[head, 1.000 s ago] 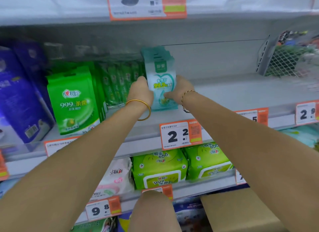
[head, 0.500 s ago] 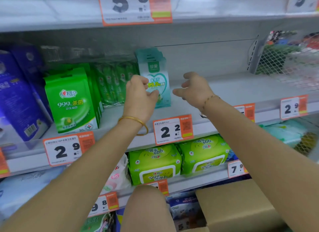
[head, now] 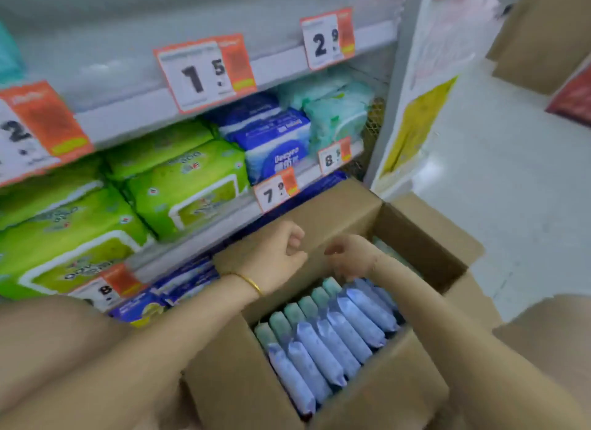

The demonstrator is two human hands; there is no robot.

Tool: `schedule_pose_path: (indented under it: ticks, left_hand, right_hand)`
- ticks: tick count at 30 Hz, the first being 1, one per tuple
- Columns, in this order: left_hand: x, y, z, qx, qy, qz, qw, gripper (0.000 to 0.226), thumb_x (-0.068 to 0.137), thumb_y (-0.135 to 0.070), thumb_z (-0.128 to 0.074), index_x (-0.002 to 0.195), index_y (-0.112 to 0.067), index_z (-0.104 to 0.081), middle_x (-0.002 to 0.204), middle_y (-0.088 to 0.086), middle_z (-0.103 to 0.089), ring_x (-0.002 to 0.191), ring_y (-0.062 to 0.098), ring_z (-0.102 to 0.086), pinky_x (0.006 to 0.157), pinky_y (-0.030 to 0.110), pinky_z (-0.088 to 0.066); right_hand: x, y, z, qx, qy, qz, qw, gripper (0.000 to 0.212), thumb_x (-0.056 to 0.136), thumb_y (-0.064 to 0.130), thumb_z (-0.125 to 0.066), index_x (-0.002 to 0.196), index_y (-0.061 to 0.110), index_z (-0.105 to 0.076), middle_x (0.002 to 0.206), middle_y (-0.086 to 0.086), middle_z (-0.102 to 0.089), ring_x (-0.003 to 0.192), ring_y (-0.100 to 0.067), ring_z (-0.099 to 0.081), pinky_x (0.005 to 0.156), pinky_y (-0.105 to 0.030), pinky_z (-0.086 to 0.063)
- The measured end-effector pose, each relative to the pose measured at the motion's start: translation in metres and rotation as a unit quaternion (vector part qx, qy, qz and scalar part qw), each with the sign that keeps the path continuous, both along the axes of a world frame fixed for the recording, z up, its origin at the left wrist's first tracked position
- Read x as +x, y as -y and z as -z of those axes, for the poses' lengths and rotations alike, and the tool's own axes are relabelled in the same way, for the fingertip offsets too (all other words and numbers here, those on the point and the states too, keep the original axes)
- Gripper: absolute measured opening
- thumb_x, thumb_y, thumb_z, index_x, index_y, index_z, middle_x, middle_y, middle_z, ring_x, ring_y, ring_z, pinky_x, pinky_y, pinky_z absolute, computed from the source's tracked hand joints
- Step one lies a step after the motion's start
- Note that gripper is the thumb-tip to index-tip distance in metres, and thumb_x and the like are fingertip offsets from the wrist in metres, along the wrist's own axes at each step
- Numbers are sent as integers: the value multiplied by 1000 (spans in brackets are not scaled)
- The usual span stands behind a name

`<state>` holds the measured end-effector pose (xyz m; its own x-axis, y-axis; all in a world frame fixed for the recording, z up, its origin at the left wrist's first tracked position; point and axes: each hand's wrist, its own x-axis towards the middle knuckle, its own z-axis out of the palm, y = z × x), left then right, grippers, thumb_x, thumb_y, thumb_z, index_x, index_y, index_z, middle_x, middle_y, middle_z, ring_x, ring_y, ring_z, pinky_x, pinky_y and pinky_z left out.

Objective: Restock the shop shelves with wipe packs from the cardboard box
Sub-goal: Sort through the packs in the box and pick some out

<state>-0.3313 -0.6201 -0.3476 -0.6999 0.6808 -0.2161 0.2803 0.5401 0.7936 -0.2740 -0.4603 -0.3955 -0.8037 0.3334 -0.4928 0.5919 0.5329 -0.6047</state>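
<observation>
Cardboard box [head: 243, 381] low in the middle, on the floor [head: 511, 189], flaps up and open at the top, just beside the bottom shelf. Inside, wipe packs [head: 335, 337] on edge in two tight rows, pale blue on the near side, pale green behind, each pressed against the next.

Left hand [head: 275, 253] above the far-left corner of the box, near the shelf front. Holds nothing, with fingers loosely curled toward the palm. Gold bangle [head: 248, 280] on that wrist.

Right hand [head: 348, 256] just beside the left hand with a narrow gap between, over the far end of the rows. Fingers slack and bent downward, with nothing visible in them. Contact with a pack beneath: cannot tell, too blurred.

On the middle shelf [head: 128, 119] above and left of the box, green packs [head: 188, 186] laid flat and stacked, then dark blue and white packs [head: 275, 144], then pale teal packs [head: 339, 116] at the right end. Orange-and-white price tags [head: 204, 72] along the shelf edges. More blue packs [head: 185, 279] on the lowest level, partly behind the left forearm.

Right of the shelving, a yellow sheet [head: 415, 125] on the upright end panel. Second cardboard carton [head: 543, 39] at the top right, well apart.
</observation>
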Motion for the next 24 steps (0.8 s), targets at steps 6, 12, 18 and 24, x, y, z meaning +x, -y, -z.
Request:
schedule_pose_path:
  ticks: [6, 12, 18, 24]
  left_hand:
    - [18, -46, 62, -101, 71, 69, 990, 31, 90, -15, -56, 120, -14, -49, 110, -1, -50, 95, 16, -54, 88, 33, -50]
    - [-2, -52, 84, -124, 109, 41, 985, 28, 89, -14, -58, 116, -14, -51, 107, -1, -54, 88, 17, -55, 88, 35, -51]
    - [-8, -43, 93, -138, 140, 14, 980, 29, 89, -14, -58, 117, -15, -52, 105, -3, -54, 98, 20, -59, 89, 40, -53]
    - [-6, -39, 89, -127, 163, 12, 978, 26, 90, -13, -57, 115, -16, -51, 102, -5, -53, 96, 30, -64, 85, 39, -55]
  right_hand:
    - [26, -58, 110, 169, 138, 81, 973, 33, 94, 21, -49, 122, 5, -46, 131, -17, -46, 123, -35, -43, 96, -41, -40]
    - [21, -102, 163, 312, 144, 97, 934, 45, 90, 13, -48, 132, 3, -36, 134, -20, -40, 123, -37, -39, 95, -47, -40]
    - [16, -113, 178, 353, 149, 114, 917, 36, 87, 3, -50, 123, -4, -44, 124, -23, -47, 114, -39, -46, 88, -45, -42]
    - [16, -109, 161, 361, 193, 50, 911, 26, 88, 5, -48, 113, 7, -58, 116, -14, -58, 112, -32, -48, 85, -38, -41]
